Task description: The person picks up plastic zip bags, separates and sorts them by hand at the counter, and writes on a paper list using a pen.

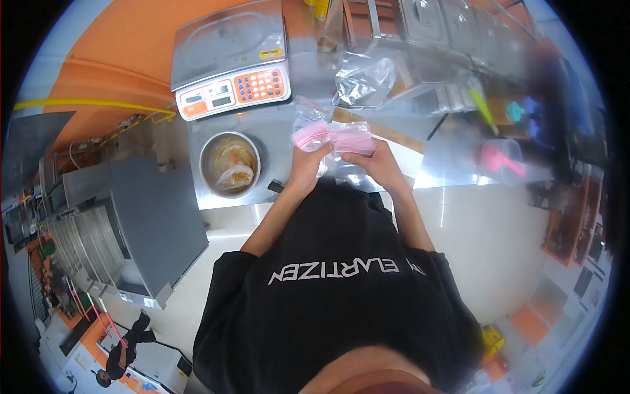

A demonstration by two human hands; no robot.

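My left hand (306, 165) is closed on a bundle of clear zip bags with pink seal strips (311, 136). A second bundle of pink-striped zip bags (352, 139) is gripped at its lower edge by my right hand (380, 164). The two bundles meet side by side above the steel counter, and my thumbs point towards each other. Behind them lies a brown board or card with a white sheet (401, 157), partly covered by the right hand and bags. A crumpled clear plastic bag (365, 80) rests farther back.
Left of my hands stands a steel bowl (205, 164) with a brownish, bag-wrapped lump inside. Behind it is a weighing scale (231, 59). A clear tub with a pink scoop (504, 160) and lidded steel pans (453, 23) are on the right. Far off, a person (125, 348) is visible.
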